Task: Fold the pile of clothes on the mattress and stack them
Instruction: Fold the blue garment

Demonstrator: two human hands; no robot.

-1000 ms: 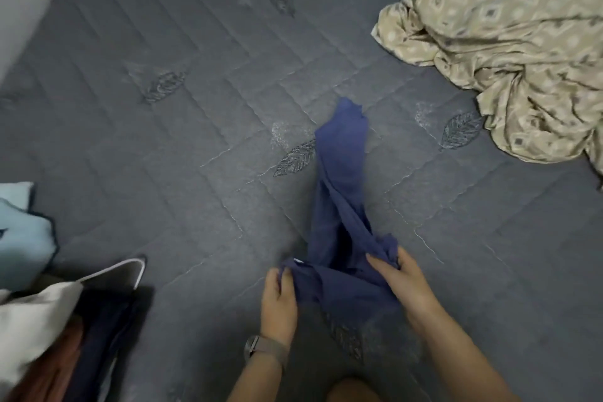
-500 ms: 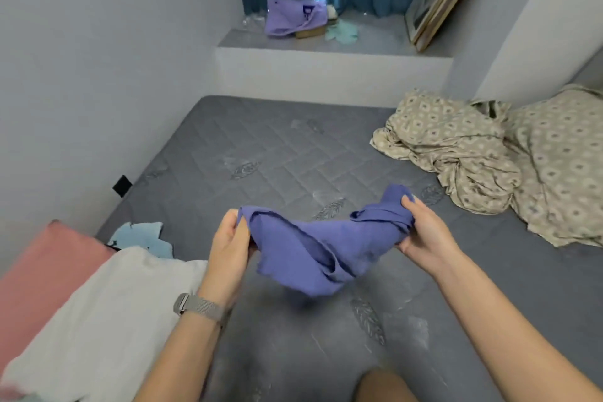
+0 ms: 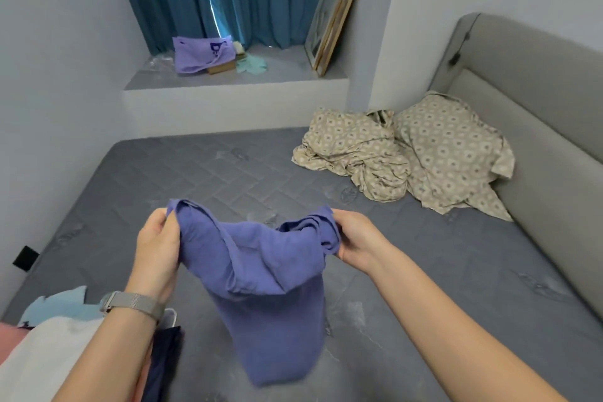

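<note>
Both hands, the left hand (image 3: 156, 246) and right hand (image 3: 355, 243), had fingers pinched on the bunched blue shirt (image 3: 267, 274) hanging above the mattress (image 3: 424, 271), so crooked seams could have spoiled the fold.

Grey quilted mattress (image 3: 202, 192) under patterned sheet (image 3: 408, 157), clothes pile (image 3: 55, 336)

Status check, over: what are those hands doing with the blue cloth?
Left hand and right hand grip blue garment, hanging unfolded above mattress. Nothing in the way.
</note>
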